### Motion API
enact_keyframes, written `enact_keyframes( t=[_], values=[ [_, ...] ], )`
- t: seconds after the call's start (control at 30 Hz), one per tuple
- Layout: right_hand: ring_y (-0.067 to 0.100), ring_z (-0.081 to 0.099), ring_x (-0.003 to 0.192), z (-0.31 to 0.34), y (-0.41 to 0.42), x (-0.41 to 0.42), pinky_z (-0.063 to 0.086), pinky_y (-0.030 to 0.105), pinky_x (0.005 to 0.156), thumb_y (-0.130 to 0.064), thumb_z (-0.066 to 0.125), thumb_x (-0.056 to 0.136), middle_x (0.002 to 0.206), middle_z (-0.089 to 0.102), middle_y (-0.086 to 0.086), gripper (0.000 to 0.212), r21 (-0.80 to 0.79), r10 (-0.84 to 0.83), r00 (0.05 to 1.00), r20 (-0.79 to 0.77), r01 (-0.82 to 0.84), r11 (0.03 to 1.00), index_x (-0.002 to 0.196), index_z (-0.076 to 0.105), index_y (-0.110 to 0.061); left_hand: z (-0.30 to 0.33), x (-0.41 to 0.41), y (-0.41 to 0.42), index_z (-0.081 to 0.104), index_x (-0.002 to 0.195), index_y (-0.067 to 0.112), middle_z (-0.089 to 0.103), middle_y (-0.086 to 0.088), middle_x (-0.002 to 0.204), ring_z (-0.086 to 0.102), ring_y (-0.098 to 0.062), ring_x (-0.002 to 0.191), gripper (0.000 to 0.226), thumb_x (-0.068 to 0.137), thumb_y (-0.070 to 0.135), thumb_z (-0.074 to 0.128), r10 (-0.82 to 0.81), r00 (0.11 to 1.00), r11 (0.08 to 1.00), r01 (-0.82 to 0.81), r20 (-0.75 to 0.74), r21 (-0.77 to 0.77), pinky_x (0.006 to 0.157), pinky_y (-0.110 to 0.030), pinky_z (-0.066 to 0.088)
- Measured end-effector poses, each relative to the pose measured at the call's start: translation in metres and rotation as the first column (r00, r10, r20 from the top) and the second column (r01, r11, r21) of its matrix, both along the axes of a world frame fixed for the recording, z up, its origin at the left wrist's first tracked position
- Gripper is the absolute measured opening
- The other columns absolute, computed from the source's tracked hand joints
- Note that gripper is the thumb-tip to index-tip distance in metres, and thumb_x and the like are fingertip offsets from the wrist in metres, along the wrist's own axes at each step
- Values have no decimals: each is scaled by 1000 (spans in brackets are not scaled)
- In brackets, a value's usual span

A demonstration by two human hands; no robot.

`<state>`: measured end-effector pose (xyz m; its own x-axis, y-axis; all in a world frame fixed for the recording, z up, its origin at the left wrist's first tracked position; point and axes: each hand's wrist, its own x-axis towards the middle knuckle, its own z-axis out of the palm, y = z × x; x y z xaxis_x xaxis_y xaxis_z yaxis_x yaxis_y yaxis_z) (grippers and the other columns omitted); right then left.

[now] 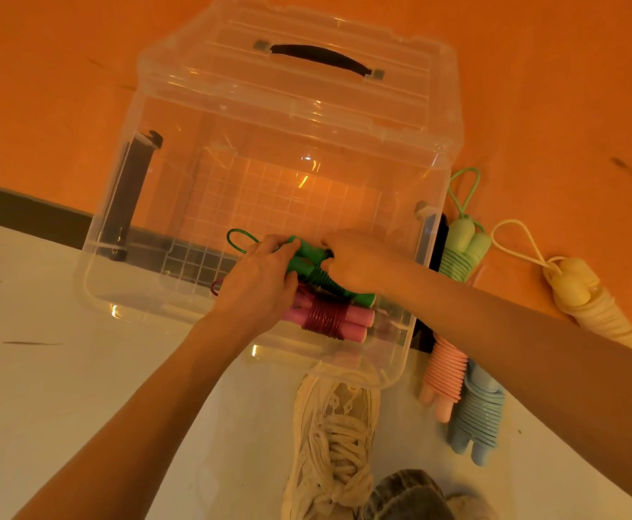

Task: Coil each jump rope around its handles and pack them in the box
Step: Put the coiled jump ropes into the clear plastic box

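Note:
A clear plastic box (130,294) stands open on the floor, its lid (306,88) tipped back against the orange wall. Inside at the near right lies a pink-handled jump rope (329,320) wound with dark red cord. Just above it is a dark green coiled jump rope (306,262), a loop of cord sticking out at its left. My left hand (258,283) grips its left end and my right hand (359,260) grips its middle, both inside the box.
Right of the box lie coiled ropes: light green (460,249), cream yellow (584,294), peach pink (444,377) and light blue (479,414). My white shoe (333,444) stands just in front of the box. A dark skirting strip (25,212) runs along the wall's foot.

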<state>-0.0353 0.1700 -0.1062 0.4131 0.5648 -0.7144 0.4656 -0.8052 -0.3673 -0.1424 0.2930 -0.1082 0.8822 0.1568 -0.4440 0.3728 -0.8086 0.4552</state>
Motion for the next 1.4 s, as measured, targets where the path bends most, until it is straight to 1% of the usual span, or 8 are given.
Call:
enact_keyframes(
  t=[0.13, 0.33, 0.53, 0.7, 0.83, 1.07, 1.2, 1.4],
  values=[
    [24, 44, 118, 20, -18, -8, 41, 35, 93, -23, 49, 95, 130, 46, 8, 41, 183, 64, 983, 173, -96, 978, 135, 45, -14, 2, -2, -3, 43, 143, 14, 34, -9, 148, 39, -27, 132, 52, 92, 16, 57, 36, 999, 999, -36, -9, -16, 104, -40, 41],
    [6, 55, 103, 80, -94, 2, 39, 13, 89, -9, 57, 89, 113, 61, -2, 25, 643, -415, 905, 91, 265, 719, 113, 65, -14, 5, -2, -3, 54, 135, 16, 38, -8, 147, 40, -29, 132, 45, 90, 17, 62, 48, 999, 999, -48, 24, -26, 106, -39, 36],
    [-23, 50, 93, 86, -198, 5, 32, -3, 76, -7, 60, 91, 110, 65, -2, 25, 519, -732, 671, 122, 585, 623, 113, 65, -16, 30, 15, -24, 59, 127, 21, 46, 4, 138, 50, -15, 122, 35, 92, 20, 59, 110, 973, 988, -86, 205, -125, 93, -35, 45],
    [-4, 56, 94, 68, -244, -15, 37, 2, 76, -15, 60, 92, 113, 65, -3, 27, 387, -863, 495, 101, 779, 493, 118, 64, -19, 76, 42, -66, 59, 125, 27, 46, 15, 134, 47, 6, 111, 31, 95, 23, 53, 98, 919, 968, 1, 382, -251, 94, -16, 41],
    [-1, 55, 95, 51, -252, -34, 38, 7, 77, -14, 62, 90, 115, 63, -4, 34, 339, -916, 401, 26, 858, 385, 123, 60, -20, 104, 53, -115, 58, 126, 24, 47, 12, 132, 48, 5, 115, 33, 94, 25, 51, -8, 908, 927, 164, 419, -337, 94, -8, 38],
    [20, 52, 111, -1, -255, -89, 44, 29, 86, -25, 85, 66, 122, 47, 5, 86, 114, -936, 326, -131, 943, 312, 137, 38, -19, 92, 31, -195, 37, 140, 32, 43, 16, 136, 47, -3, 117, 47, 94, 40, 43, -169, 954, 871, 262, 248, -416, 92, -31, 46],
    [21, 51, 111, -14, -250, -111, 48, 38, 89, -68, 78, 36, 121, 50, 5, 111, 109, -964, 245, -102, 966, 234, 127, 46, -14, 69, 13, -203, 35, 143, 28, 40, 11, 143, 43, -4, 125, 49, 96, 30, 50, -120, 989, 866, 149, 92, -476, 99, -16, 35],
    [22, 55, 107, -19, -251, -115, 49, 38, 86, -51, 90, 41, 117, 54, 8, 103, 86, -974, 179, -141, 982, 168, 124, 45, -10, 46, -4, -203, 27, 149, 25, 36, 10, 133, 43, -2, 119, 61, 94, 27, 54, -27, 997, 887, -8, -69, -462, 91, -11, 31]
  ],
)
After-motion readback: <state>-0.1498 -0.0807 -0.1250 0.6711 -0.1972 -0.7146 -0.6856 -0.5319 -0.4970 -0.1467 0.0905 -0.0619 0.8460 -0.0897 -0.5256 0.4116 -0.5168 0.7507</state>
